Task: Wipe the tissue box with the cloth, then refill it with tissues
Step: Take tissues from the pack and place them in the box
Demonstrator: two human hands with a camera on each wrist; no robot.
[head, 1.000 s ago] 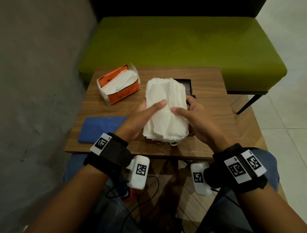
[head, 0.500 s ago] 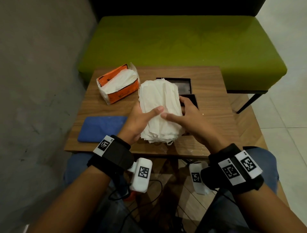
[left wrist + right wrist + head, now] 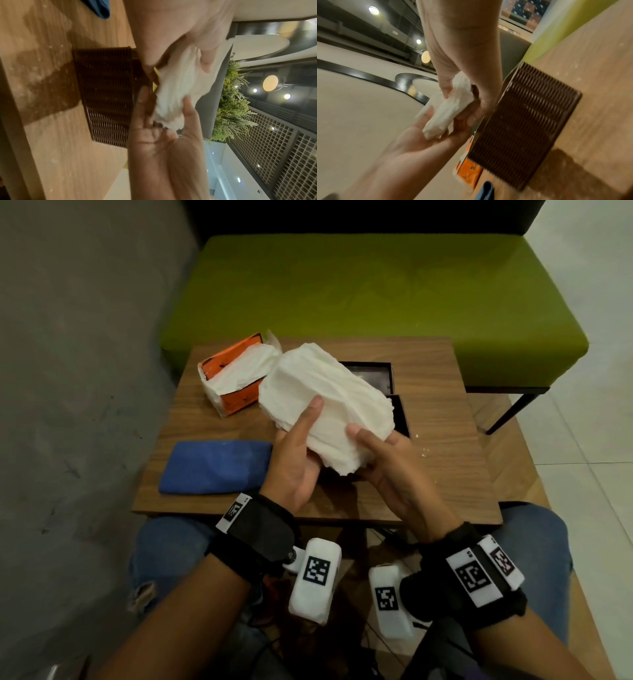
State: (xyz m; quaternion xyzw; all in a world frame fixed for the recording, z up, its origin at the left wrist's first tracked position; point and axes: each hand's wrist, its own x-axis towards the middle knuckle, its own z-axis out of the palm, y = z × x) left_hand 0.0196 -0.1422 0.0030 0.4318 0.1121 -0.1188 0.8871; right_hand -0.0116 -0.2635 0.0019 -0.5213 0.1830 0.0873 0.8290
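I hold a thick stack of white tissues (image 3: 325,395) by its near end, tilted up and away to the left above the table. My left hand (image 3: 301,440) grips it with the thumb on top and fingers beneath. My right hand (image 3: 380,453) does the same from the right. The dark ribbed tissue box (image 3: 401,414) stands open under the stack, mostly hidden in the head view. Its ribbed side (image 3: 106,88) (image 3: 525,121) shows in both wrist views, below the held tissues (image 3: 176,86) (image 3: 450,108). The folded blue cloth (image 3: 215,467) lies at the table's left front.
An orange tissue pack (image 3: 236,378), torn open, lies at the back left of the wooden table (image 3: 445,440). The box's dark lid (image 3: 373,373) lies behind the box. A green bench (image 3: 376,296) stands beyond the table. White crumbs dot the wood at the right.
The tissue stack lay flat over the box a second ago. Both hands have lifted its near end, and its far end has swung up and to the left.
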